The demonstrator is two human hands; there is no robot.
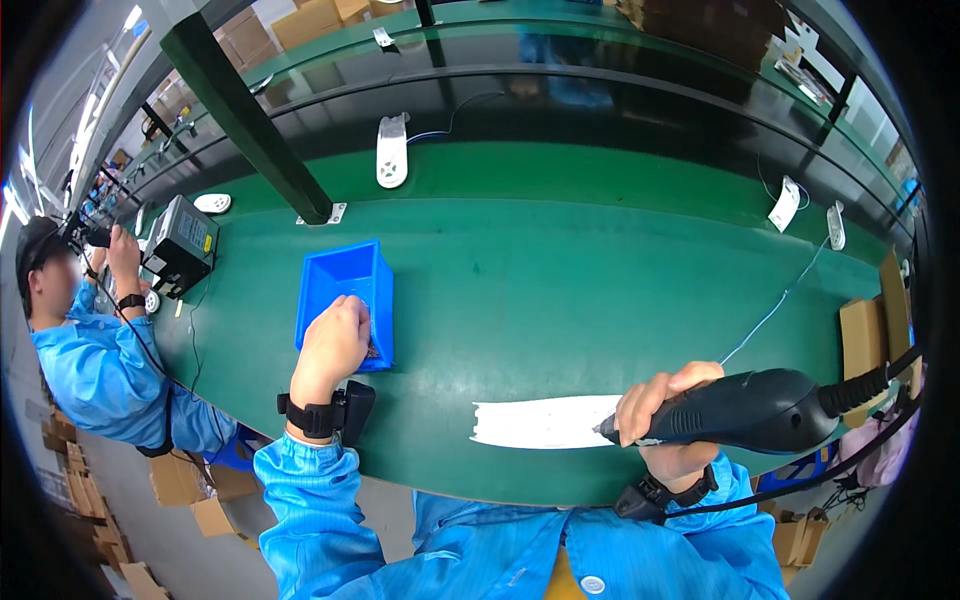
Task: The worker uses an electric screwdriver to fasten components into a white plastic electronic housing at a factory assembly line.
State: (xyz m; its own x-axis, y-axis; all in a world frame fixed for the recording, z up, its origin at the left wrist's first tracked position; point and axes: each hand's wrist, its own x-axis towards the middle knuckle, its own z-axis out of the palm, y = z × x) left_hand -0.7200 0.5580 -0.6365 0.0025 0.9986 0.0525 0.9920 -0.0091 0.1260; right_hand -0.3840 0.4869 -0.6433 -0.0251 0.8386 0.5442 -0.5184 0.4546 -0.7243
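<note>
My left hand (338, 340) reaches over the near wall of a blue plastic bin (377, 262). Its fingers are bent together down inside, where small dark parts (373, 350) show beside them; what they pinch, if anything, is hidden. A black electric screwdriver (745, 410) lies sideways in my right hand (665, 395), its tip pointing left. Below that tip, a long flat white plastic piece (540, 422) rests on the green table, its right end covered by the hand. From behind the right hand, a light blue wire (778, 310) runs off to the back right.
A white oval device (392, 155) lies on the raised back ledge, near a green post (250, 115). Farther right are two white pieces with wires. A black box-shaped unit (182, 247) stands at left beside a co-worker (95, 360) in blue. Cardboard (865, 340) borders the right end.
</note>
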